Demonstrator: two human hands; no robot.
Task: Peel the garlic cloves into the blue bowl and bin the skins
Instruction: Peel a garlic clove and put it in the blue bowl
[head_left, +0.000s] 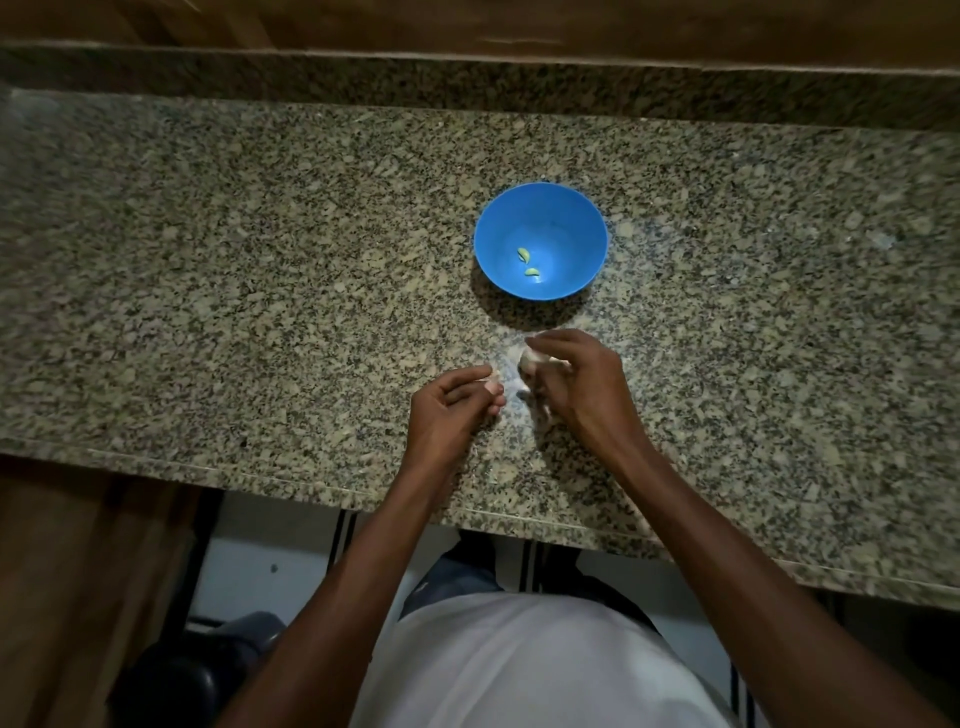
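Observation:
A blue bowl (540, 240) stands on the granite counter (260, 291), with two peeled cloves (527, 262) lying on its bottom. Just in front of it my right hand (571, 382) is closed around a pale garlic head (529, 359), partly hidden by the fingers. A hand's width to the left, my left hand (451, 408) pinches a small pale piece (492, 385) between thumb and fingertips; whether it is a clove or skin I cannot tell. Small pale bits (522, 392) lie on the counter between the hands.
The counter's front edge (311, 478) runs just under my wrists. A raised granite ledge (467, 83) and a wooden wall stand behind the bowl. Below the counter at lower left sits a dark round container (208, 670) on the floor.

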